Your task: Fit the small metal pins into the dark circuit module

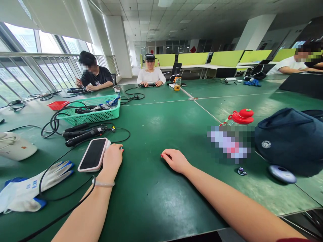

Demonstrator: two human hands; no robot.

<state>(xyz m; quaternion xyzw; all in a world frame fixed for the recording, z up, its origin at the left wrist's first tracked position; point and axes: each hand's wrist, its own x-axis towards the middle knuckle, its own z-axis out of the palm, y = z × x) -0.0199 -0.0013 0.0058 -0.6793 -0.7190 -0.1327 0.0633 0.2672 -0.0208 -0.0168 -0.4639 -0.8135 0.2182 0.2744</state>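
Note:
My left hand point(113, 157) rests on the green table, closed, beside a phone in a pale pink case point(93, 154). At its fingertips shows a tiny shiny spot, too small to name. My right hand point(176, 161) lies on the table with its fingers curled in and nothing visible in them. Bare green tabletop separates the two hands. A black cable point(75, 205) crosses my left forearm near a pale bangle point(104, 183). Further left lies a white and blue work glove point(30, 188).
Black-handled tools point(84, 135) with cables lie before a green basket point(101, 116) of gear. A red tray point(58, 105) sits behind. To the right are a red-lidded bottle point(242, 117), a dark blue bag point(287, 144) and a round case point(282, 174). Several people sit around the table.

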